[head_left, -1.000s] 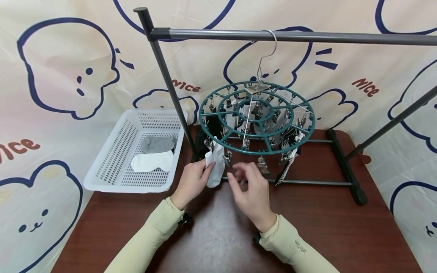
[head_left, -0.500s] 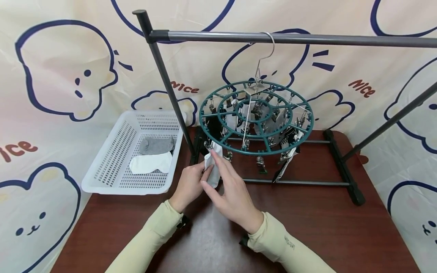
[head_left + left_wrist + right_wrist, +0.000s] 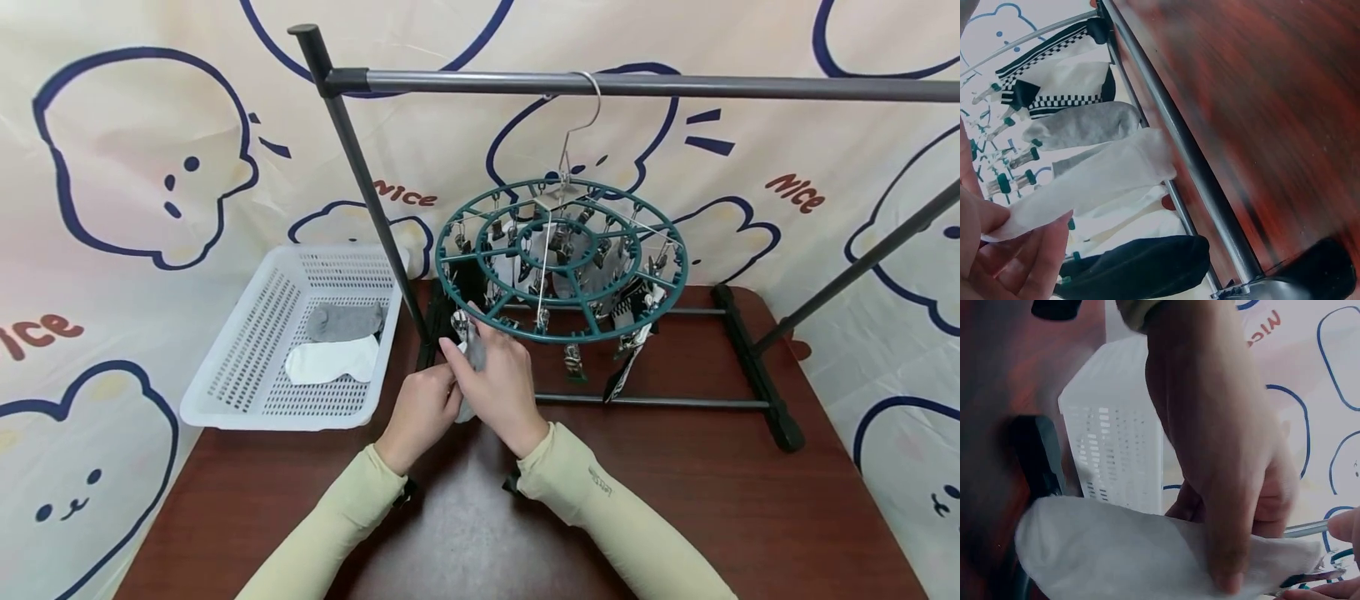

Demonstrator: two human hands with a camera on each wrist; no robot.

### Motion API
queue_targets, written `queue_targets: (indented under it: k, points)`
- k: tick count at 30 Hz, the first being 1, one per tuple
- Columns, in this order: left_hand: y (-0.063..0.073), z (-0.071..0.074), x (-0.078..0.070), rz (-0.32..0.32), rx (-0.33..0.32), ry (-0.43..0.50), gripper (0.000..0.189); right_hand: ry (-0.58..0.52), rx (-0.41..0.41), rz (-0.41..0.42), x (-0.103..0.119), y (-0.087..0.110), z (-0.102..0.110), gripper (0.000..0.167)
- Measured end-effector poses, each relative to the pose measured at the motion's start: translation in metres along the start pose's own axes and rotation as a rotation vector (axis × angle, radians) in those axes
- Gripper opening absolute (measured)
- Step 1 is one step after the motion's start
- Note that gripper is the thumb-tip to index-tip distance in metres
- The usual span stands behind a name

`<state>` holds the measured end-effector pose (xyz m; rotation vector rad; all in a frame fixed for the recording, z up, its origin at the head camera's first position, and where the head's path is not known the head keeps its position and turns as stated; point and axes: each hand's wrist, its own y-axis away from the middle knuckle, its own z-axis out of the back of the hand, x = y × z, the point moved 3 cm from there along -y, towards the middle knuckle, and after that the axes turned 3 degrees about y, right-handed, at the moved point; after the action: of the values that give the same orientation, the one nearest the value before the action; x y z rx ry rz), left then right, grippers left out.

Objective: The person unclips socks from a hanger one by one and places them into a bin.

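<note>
A white sock hangs below the left front of a round green clip hanger. My left hand pinches the sock near its opening, thumb on top, as the right wrist view shows. My right hand is at the same end, its finger and thumb on either side of a metal clip whose jaws are right at the sock's edge. Part of the sock is hidden behind the hands in the head view. Beside it hang a black sock, a grey sock and checkered socks.
On the left stands a white basket with a grey sock and a white sock. The hanger hooks over the bar of a metal rack, whose left post rises between basket and hanger.
My right hand has moved left and up to the clip by the sock's top, its fingers closing in from a loose, spread pose. My left hand keeps its pinch on the sock.
</note>
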<state>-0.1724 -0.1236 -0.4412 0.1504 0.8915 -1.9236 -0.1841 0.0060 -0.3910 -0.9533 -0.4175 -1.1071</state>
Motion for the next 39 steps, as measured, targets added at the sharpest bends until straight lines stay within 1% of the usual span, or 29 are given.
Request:
queue_targets:
  k: [5,9,13,15,18,22,23,25,30,33,39]
  points:
    - [0.0,-0.001,-0.002,-0.02,0.0,-0.028,0.026,0.033,-0.086,0.011,0.0,-0.008,-0.005,0.048]
    - [0.0,-0.002,-0.002,-0.04,0.006,-0.037,0.019,0.057,-0.147,0.047,0.0,-0.011,-0.004,0.04]
    - [0.001,-0.003,0.0,-0.042,0.008,-0.029,0.01,0.08,-0.177,0.082,-0.001,-0.014,-0.002,0.032]
    - [0.002,-0.004,0.001,-0.035,0.006,-0.015,0.008,0.065,-0.182,0.091,-0.001,-0.014,-0.001,0.028]
    - [0.004,-0.004,0.003,-0.019,0.002,0.015,0.011,0.0,-0.185,0.095,-0.002,-0.016,0.001,0.023]
    - [0.007,-0.005,0.006,-0.005,0.004,0.044,0.022,-0.099,-0.172,0.066,-0.004,-0.018,0.004,0.019]
    - [0.008,-0.006,0.007,-0.002,0.006,0.05,0.022,-0.116,-0.165,0.053,-0.004,-0.018,0.005,0.018]
    - [0.01,-0.006,0.009,0.005,0.01,0.054,0.02,-0.131,-0.15,0.032,-0.004,-0.019,0.005,0.018]
    - [0.014,-0.004,0.012,0.019,0.028,0.055,0.014,-0.189,-0.125,-0.011,-0.003,-0.022,0.006,0.024]
    - [0.016,-0.003,0.013,0.031,0.037,0.056,0.016,-0.225,-0.117,-0.028,-0.003,-0.022,0.006,0.024]
    - [0.017,-0.001,0.015,0.049,0.051,0.05,0.014,-0.246,-0.113,-0.051,-0.004,-0.02,0.004,0.022]
